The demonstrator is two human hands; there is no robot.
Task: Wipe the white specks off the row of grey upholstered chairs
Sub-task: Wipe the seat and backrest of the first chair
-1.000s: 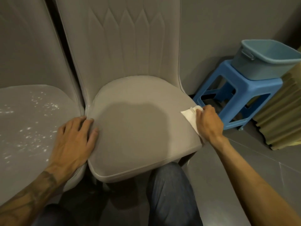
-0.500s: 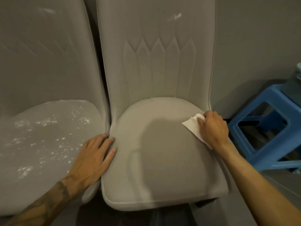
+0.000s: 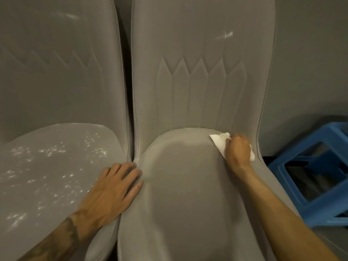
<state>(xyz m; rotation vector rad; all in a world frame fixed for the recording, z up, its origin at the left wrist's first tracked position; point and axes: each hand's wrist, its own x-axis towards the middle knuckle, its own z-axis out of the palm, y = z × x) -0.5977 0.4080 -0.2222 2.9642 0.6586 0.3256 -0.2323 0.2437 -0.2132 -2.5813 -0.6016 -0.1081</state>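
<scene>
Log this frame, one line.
right hand grips cloth, right seat rear | left hand flat between seats | left seat specked

Item one: a blue moulded-plastic stool [image 3: 323,213], low at my far right and cut off by the frame's edge. It has an open frame of flat legs joined by cross rails, with rectangular gaps between them that show only darkness inside. Its top is barely in view.

Item two: a plain matt grey wall [image 3: 310,63], filling the upper right behind the stool. A soft dark shadow lies on it just above the stool.

Item three: a smooth grey floor [image 3: 337,240], one small patch in my lower right corner, under the stool's lowest rail.
</scene>
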